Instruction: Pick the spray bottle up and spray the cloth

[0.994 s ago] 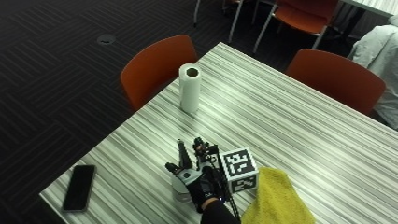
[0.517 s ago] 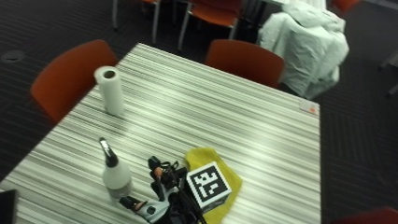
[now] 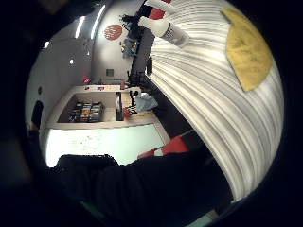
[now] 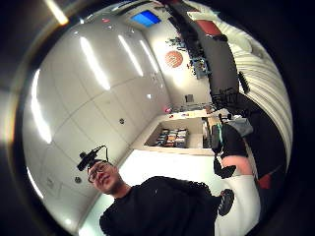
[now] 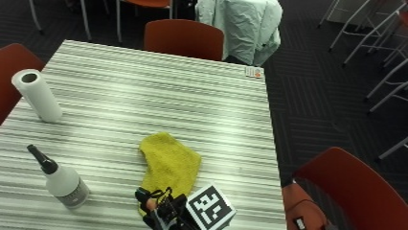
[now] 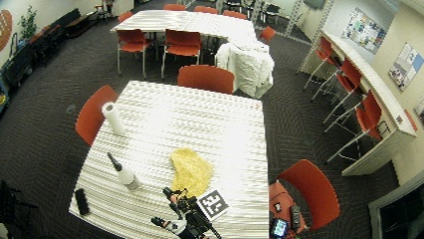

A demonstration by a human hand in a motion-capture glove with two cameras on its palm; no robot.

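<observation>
**Bottle waits, hand not on it yet**

On the left of the striped worktop (image 5: 191, 81) stands a paper towel roll (image 5: 37, 96), upright and well apart from the rest. Nearer the front, the spray bottle (image 5: 62, 179) stands upright with its black nozzle up, easy to grab. It has a grey label, but I cannot read it. Just to its right lies the yellow cloth (image 5: 169, 163), spread flat so spray can land on it. The gloved right hand (image 5: 159, 213) sits at the near end of the cloth, holding nothing. I cannot tell if its fingers are wide or curled. The bottle is not picked up yet.
</observation>
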